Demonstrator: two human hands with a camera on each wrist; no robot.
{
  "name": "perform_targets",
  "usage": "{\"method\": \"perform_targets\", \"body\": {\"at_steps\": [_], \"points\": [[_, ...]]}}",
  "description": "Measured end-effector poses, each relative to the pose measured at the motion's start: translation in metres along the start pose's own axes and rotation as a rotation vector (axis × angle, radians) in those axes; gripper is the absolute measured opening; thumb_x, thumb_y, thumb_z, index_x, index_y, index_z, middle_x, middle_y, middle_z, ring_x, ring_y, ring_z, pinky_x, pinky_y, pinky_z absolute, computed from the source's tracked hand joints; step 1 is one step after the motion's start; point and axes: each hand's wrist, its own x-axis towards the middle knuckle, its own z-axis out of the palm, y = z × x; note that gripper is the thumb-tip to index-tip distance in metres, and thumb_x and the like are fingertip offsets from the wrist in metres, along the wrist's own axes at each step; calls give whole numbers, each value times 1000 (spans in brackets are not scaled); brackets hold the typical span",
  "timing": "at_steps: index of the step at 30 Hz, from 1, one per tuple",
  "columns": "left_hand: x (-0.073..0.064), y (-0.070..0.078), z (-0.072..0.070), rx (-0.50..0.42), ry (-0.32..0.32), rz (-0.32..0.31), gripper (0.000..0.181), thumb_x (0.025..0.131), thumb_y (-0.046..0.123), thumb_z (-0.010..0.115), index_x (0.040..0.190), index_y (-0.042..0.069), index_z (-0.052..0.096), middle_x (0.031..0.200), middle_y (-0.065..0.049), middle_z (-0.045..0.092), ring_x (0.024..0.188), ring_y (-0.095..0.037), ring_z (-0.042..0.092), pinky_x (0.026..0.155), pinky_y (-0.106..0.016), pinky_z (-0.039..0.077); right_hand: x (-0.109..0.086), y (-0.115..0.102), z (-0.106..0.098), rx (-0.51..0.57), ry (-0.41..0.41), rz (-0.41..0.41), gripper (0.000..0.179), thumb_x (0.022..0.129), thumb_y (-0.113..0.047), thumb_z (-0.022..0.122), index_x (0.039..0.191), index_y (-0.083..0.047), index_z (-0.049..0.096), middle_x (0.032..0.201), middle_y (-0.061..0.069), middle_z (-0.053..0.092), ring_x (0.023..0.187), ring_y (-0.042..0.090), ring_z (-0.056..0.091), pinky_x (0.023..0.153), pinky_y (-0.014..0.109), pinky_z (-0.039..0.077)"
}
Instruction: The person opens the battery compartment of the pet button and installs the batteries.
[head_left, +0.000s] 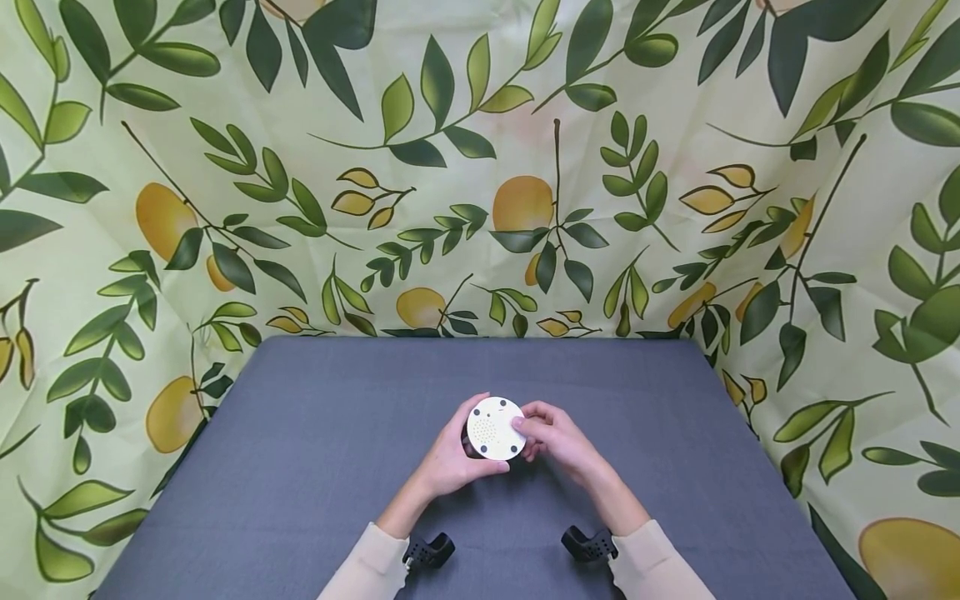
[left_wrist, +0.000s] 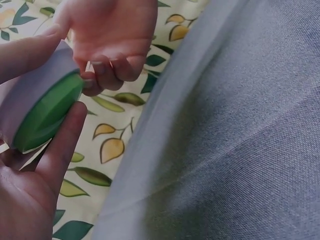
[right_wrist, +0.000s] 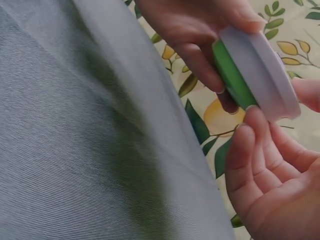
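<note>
A round, puck-like device (head_left: 491,429) with a white body is held up over the middle of the table. Its white face, turned to the head camera, bears several dark round spots and a patch of tiny holes. Both wrist views show a green faceted side (left_wrist: 47,112) opposite that face. My left hand (head_left: 450,461) grips the device by its left and lower rim, thumb and fingers spread around it. From the right, my right hand (head_left: 561,439) pinches the edge, with the thumb on the white face and curled fingers at the green side (right_wrist: 233,77).
The table (head_left: 337,400) is covered with a grey-blue cloth. Behind it and at both sides hangs a cream fabric (head_left: 450,183) printed with leaves and yellow fruit. A black strapped device (head_left: 430,551) sits at each wrist, by the pale sleeves (head_left: 367,567).
</note>
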Motion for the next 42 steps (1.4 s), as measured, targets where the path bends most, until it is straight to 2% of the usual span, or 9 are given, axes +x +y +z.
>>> {"method": "perform_targets", "body": {"at_steps": [4, 12, 18, 22, 26, 30, 33, 42], "points": [[1, 1, 0, -4, -15, 21, 99, 74, 11, 92, 155, 7, 35, 138, -13, 52, 113, -21, 55, 86, -25, 52, 0, -5, -2, -46, -18, -1, 40, 98, -16, 66, 123, 12, 54, 81, 5, 64, 64, 16, 58, 61, 29, 53], [2, 5, 1, -15, -60, 1, 99, 74, 11, 92, 156, 16, 34, 139, -12, 50, 114, -20, 53, 87, -26, 52, -4, -9, -3, -163, -34, -19, 41, 97, -19, 69, 125, 6, 54, 76, 6, 63, 60, 19, 58, 58, 31, 52], [4, 8, 0, -38, -98, -17, 104, 77, 7, 89, 160, 14, 27, 144, -15, 45, 119, -21, 52, 91, -26, 50, -6, -6, -2, -132, 3, -32, 40, 97, -16, 68, 127, 6, 54, 79, 6, 65, 60, 18, 57, 59, 31, 53], [6, 7, -2, -130, -126, -33, 104, 80, 3, 85, 161, 12, 20, 151, -18, 40, 127, -27, 51, 97, -30, 51, -6, -3, -3, -111, 40, -41, 41, 97, -16, 69, 129, 6, 54, 81, 6, 64, 61, 18, 57, 60, 31, 53], [8, 7, -5, -151, -79, -22, 86, 87, 2, 78, 158, 5, 28, 150, -22, 41, 127, -35, 54, 96, -35, 53, -7, -1, -5, -125, 112, -55, 41, 97, -16, 70, 129, 4, 55, 82, 7, 62, 63, 19, 58, 62, 32, 53], [11, 7, -7, -114, -2, -12, 61, 92, 3, 73, 146, -2, 46, 142, -23, 50, 118, -39, 58, 91, -31, 55, -6, 0, -6, -133, 178, -65, 39, 97, -14, 70, 128, 2, 55, 83, 8, 63, 64, 20, 59, 63, 32, 53], [12, 8, -7, -115, 32, -20, 49, 92, 2, 73, 137, -3, 55, 135, -22, 57, 114, -38, 60, 88, -27, 55, -7, 1, -6, -135, 205, -76, 37, 96, -11, 70, 128, 1, 55, 86, 10, 63, 66, 21, 60, 65, 34, 54], [14, 8, -4, -90, 98, -53, 40, 90, 5, 76, 128, 0, 62, 119, -16, 63, 103, -29, 64, 83, -25, 55, -12, 1, 0, -166, 200, -123, 37, 96, -10, 70, 128, -2, 53, 93, 14, 61, 67, 26, 65, 69, 42, 58]]}}
